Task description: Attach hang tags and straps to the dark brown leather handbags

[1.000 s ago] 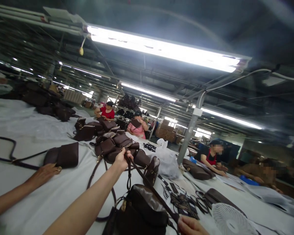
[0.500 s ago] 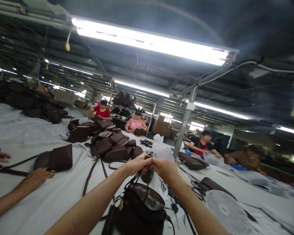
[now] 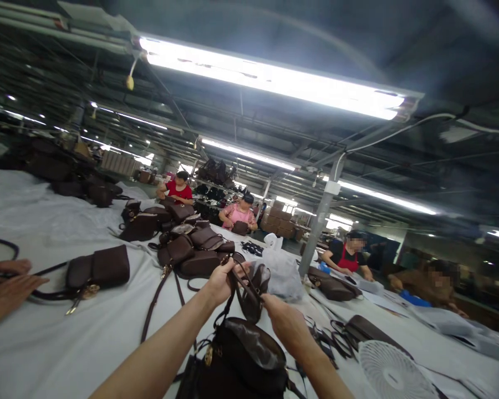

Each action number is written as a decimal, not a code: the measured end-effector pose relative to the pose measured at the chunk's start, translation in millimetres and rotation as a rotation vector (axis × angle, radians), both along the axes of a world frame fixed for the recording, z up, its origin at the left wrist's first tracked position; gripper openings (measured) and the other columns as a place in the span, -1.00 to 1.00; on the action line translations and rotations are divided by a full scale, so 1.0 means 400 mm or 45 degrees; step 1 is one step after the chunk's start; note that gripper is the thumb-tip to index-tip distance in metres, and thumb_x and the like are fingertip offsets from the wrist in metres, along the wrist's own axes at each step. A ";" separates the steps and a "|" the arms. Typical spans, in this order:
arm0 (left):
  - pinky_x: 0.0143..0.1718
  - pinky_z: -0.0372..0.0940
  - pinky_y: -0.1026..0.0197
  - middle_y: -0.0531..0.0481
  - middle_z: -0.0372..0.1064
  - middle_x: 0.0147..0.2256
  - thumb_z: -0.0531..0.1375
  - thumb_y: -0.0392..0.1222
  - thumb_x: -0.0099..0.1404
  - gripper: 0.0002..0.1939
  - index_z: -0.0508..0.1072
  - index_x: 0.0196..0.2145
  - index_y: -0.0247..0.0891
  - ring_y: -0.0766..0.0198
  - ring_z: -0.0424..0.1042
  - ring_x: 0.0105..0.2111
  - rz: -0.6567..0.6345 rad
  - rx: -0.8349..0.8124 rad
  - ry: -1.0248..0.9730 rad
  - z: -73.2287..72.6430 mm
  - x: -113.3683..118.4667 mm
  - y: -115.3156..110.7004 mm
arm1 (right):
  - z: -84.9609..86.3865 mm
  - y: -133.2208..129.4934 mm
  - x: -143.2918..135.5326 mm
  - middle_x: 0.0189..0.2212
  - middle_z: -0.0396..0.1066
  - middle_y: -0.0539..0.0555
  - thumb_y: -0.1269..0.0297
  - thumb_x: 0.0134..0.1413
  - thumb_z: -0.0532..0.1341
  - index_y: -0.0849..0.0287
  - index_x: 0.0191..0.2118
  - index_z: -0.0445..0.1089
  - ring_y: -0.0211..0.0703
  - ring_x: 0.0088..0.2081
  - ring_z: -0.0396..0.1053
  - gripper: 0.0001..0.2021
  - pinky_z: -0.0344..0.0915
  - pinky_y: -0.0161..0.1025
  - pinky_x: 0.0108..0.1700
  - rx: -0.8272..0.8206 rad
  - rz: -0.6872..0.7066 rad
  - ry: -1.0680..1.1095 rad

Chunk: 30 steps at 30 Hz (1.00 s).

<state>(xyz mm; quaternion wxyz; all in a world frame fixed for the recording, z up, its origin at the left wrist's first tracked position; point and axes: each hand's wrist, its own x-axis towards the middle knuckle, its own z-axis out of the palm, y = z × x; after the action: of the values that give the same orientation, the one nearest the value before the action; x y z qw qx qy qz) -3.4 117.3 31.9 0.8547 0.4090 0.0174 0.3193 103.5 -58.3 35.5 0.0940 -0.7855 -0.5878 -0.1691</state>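
A dark brown handbag [image 3: 241, 374] stands upright on the white-covered table just in front of me, clear plastic [image 3: 263, 346] showing in its open top and a gold charm at its side. Above it, my left hand [image 3: 221, 284] is closed around the bag's thin dark strap [image 3: 244, 287]. My right hand [image 3: 283, 318], lower and to the right, has its fingers closed on another part of the strap. Between my hands the strap runs at a slant. Part of its path is lost against a dark bag [image 3: 251, 302] behind it.
Brown bags [image 3: 202, 260] are heaped ahead. At left, a co-worker's hands [image 3: 12, 285] hold the strap of another brown bag [image 3: 110, 270]. A white fan [image 3: 393, 377] stands at right, near loose dark straps. Several people work across the table, beside a metal post [image 3: 318, 227].
My hands have moved apart from being together above the bag; the right came down, stretching the strap between them. The co-worker's near hand shifted left off the bag's clasp onto its strap.
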 end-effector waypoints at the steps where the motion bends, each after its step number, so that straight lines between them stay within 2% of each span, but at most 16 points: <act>1: -0.35 0.32 0.21 -0.10 0.43 -0.38 0.07 -0.04 0.38 -0.70 0.29 -0.42 -0.29 0.24 0.44 -0.39 -0.014 -0.095 -0.054 -0.003 0.007 -0.001 | -0.015 0.005 -0.016 -0.26 0.50 0.12 0.41 0.20 -0.06 0.12 -0.15 0.38 -0.08 -0.25 0.46 -0.72 0.19 -0.28 -0.32 -0.037 0.024 0.042; 3: -0.50 0.26 0.31 0.05 0.29 -0.54 0.07 -0.05 0.39 -0.67 0.21 -0.47 -0.27 0.39 0.31 -0.59 -0.021 -0.222 -0.123 -0.006 0.013 0.002 | -0.038 0.012 -0.031 -0.40 0.48 0.10 0.31 0.24 -0.07 0.14 -0.29 0.36 -0.11 -0.32 0.43 -0.73 0.18 -0.29 -0.33 -0.046 0.074 0.216; 5: -0.62 0.11 0.40 0.16 0.16 -0.60 0.13 -0.08 0.36 -0.66 0.16 -0.50 -0.26 0.51 0.11 -0.71 0.009 -0.204 -0.126 -0.005 0.009 0.009 | -0.048 0.012 -0.021 -0.51 0.42 0.05 0.16 0.27 -0.11 0.15 -0.38 0.33 -0.17 -0.43 0.39 -0.65 0.18 -0.30 -0.38 0.014 0.130 0.512; 6: -0.65 0.06 0.42 0.17 0.15 -0.60 0.17 -0.10 0.33 -0.67 0.15 -0.49 -0.26 0.53 0.07 -0.72 0.015 -0.169 -0.121 -0.002 0.003 0.010 | -0.048 0.009 -0.009 -0.54 0.39 0.03 0.09 0.27 -0.12 0.16 -0.41 0.31 -0.21 -0.49 0.35 -0.61 0.18 -0.31 -0.41 0.071 0.153 0.663; 8: -0.65 0.05 0.41 0.13 0.22 -0.55 0.27 -0.17 0.24 -0.70 0.20 -0.47 -0.27 0.53 0.09 -0.70 0.003 -0.068 -0.103 0.006 -0.009 0.003 | -0.036 0.004 0.014 -0.56 0.35 0.00 -0.01 0.21 -0.09 0.16 -0.44 0.29 -0.26 -0.56 0.28 -0.59 0.17 -0.33 -0.47 0.149 0.168 0.898; 10: -0.63 0.07 0.39 0.08 0.29 -0.51 0.34 -0.22 0.12 -0.71 0.25 -0.45 -0.29 0.51 0.14 -0.67 -0.020 0.046 -0.080 0.015 -0.015 -0.017 | -0.015 0.002 0.019 -0.54 0.35 0.00 -0.05 0.15 -0.01 0.17 -0.46 0.30 -0.25 -0.53 0.29 -0.59 0.18 -0.33 -0.48 0.089 0.179 0.990; 13: -0.63 0.05 0.38 0.10 0.27 -0.54 0.39 -0.22 0.01 -0.68 0.27 -0.47 -0.29 0.50 0.14 -0.66 -0.009 0.167 -0.066 0.024 -0.002 -0.060 | 0.018 0.015 -0.016 -0.39 0.41 0.05 -0.04 0.13 0.09 0.19 -0.30 0.38 -0.14 -0.32 0.37 -0.64 0.29 -0.26 -0.31 0.004 0.295 1.058; 15: -0.62 0.05 0.37 0.16 0.21 -0.60 0.39 -0.18 -0.01 -0.67 0.27 -0.47 -0.28 0.48 0.13 -0.66 0.023 0.210 -0.054 0.024 0.015 -0.083 | 0.028 0.036 -0.054 -0.18 0.42 0.09 0.00 0.10 0.17 0.16 -0.05 0.34 -0.08 -0.12 0.36 -0.61 0.31 -0.18 -0.09 0.139 0.417 1.182; 17: -0.61 0.07 0.34 0.21 0.14 -0.67 0.38 -0.13 -0.01 -0.66 0.26 -0.48 -0.26 0.46 0.13 -0.68 0.053 0.229 -0.030 0.021 0.028 -0.097 | 0.023 0.061 -0.083 -0.03 0.36 0.10 0.07 0.01 0.27 0.12 0.09 0.23 -0.05 0.01 0.30 -0.47 0.26 -0.16 0.03 0.289 0.504 1.341; 18: -0.60 0.09 0.33 0.22 0.13 -0.68 0.38 -0.10 -0.01 -0.65 0.26 -0.47 -0.25 0.45 0.13 -0.68 0.071 0.231 -0.022 0.018 0.031 -0.099 | 0.017 0.073 -0.092 -0.03 0.36 0.10 0.10 -0.02 0.30 0.12 0.10 0.22 -0.05 0.01 0.30 -0.44 0.26 -0.16 0.04 0.328 0.516 1.408; 20: -0.54 0.16 0.31 0.18 0.24 -0.62 0.38 -0.08 -0.02 -0.64 0.27 -0.43 -0.25 0.43 0.20 -0.64 0.117 0.230 -0.022 0.011 0.026 -0.097 | 0.001 0.092 -0.097 -0.16 0.39 0.07 0.14 -0.03 0.28 0.17 0.04 0.25 -0.08 -0.10 0.34 -0.51 0.31 -0.18 -0.07 0.324 0.454 1.488; 22: -0.39 0.24 0.30 0.10 0.39 -0.48 0.41 -0.11 -0.05 -0.59 0.30 -0.34 -0.25 0.37 0.34 -0.49 0.172 0.236 -0.035 -0.002 0.012 -0.091 | -0.013 0.106 -0.093 -0.34 0.37 0.02 0.17 0.04 0.20 0.22 -0.06 0.30 -0.16 -0.28 0.35 -0.64 0.33 -0.23 -0.24 0.245 0.360 1.525; 25: -0.20 0.27 0.23 -0.02 0.48 -0.32 0.43 -0.09 -0.06 -0.49 0.33 -0.21 -0.26 0.24 0.44 -0.28 0.239 0.260 -0.016 -0.032 -0.012 -0.090 | -0.019 0.125 -0.090 -0.44 0.30 -0.03 0.26 0.07 0.15 0.23 -0.18 0.34 -0.25 -0.41 0.28 -0.79 0.28 -0.32 -0.39 0.179 0.314 1.513; 27: -0.21 0.28 0.19 -0.09 0.50 -0.34 0.42 0.00 -0.02 -0.49 0.37 -0.21 -0.32 0.15 0.45 -0.26 0.212 0.251 0.042 -0.055 -0.020 -0.095 | -0.016 0.138 -0.100 -0.47 0.27 -0.05 0.31 0.04 0.17 0.23 -0.25 0.34 -0.28 -0.43 0.25 -0.85 0.25 -0.36 -0.43 0.189 0.311 1.496; 30: -0.37 0.27 0.22 -0.11 0.46 -0.45 0.38 0.06 0.02 -0.57 0.42 -0.38 -0.37 0.14 0.46 -0.38 0.147 0.170 0.148 -0.074 -0.017 -0.093 | -0.012 0.140 -0.123 -0.50 0.26 -0.06 0.31 0.01 0.18 0.23 -0.30 0.31 -0.28 -0.44 0.27 -0.88 0.25 -0.36 -0.45 0.151 0.303 1.510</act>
<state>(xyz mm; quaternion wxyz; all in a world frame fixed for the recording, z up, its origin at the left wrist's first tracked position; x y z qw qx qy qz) -10.2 80.2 2.4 0.8034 0.4810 0.0692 0.3441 54.3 -2.5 30.7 0.4671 -0.6682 -0.5087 0.2766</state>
